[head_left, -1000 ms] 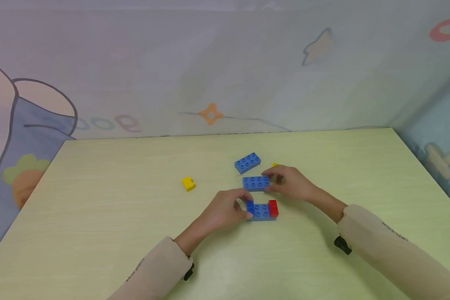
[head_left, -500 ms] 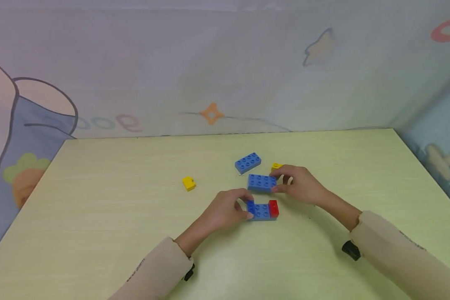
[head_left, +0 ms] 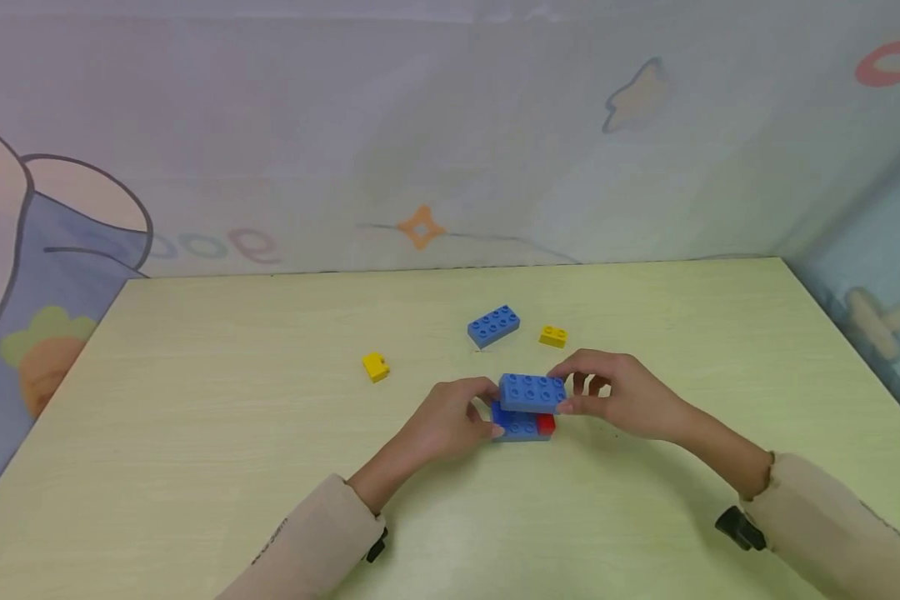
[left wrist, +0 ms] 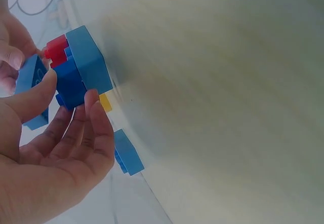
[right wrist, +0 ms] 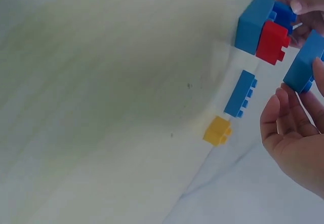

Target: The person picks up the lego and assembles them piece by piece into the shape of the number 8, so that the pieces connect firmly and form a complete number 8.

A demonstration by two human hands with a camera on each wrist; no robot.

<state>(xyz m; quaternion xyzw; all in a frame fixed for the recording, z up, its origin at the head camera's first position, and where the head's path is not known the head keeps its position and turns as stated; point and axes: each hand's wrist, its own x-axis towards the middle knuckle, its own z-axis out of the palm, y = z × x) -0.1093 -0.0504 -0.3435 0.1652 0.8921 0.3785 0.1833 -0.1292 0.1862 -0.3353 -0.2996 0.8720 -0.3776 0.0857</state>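
Eight studs top the blue brick (head_left: 532, 392) pinched in the right hand (head_left: 622, 398), held just above the block stack (head_left: 523, 426) of blue and red that the left hand (head_left: 450, 421) grips on the table (head_left: 195, 467).

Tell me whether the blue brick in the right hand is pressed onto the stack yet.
Not yet: the blue brick hangs clear of the stack, a gap visible between them.

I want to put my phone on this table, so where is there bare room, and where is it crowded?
Bare stretches of the table: the whole left side beyond the yellow brick, the near edge between the two sleeves, and the far right corner. It is crowded mid-table, where the left hand steadies the blue-and-red stack, the right hand holds a blue brick over it, and loose bricks lie behind.
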